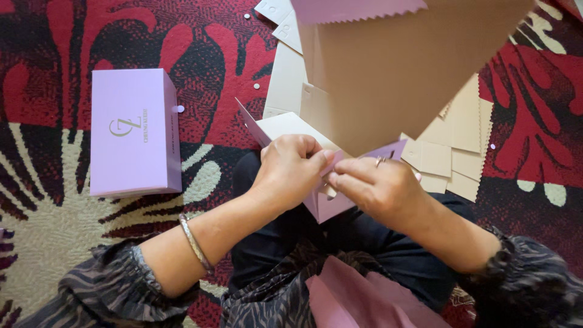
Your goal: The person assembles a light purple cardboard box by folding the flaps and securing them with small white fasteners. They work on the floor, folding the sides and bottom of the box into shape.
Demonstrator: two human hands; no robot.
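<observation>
Left hand (290, 167) | right hand (373, 185) | pinching stiff lilac-and-kraft paper bag (395, 73)

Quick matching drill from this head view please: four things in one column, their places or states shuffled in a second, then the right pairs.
1. lilac box
2. unfolded bag
3. bangle
4. stack of flat tan sheets

a. on the left wrist
b. on the carpet, under and beyond the raised piece
c. closed, alone on the carpet at the left
d. pinched at its lower corner by left hand and right hand

Pairs: 1-c, 2-d, 3-a, 4-b
</observation>
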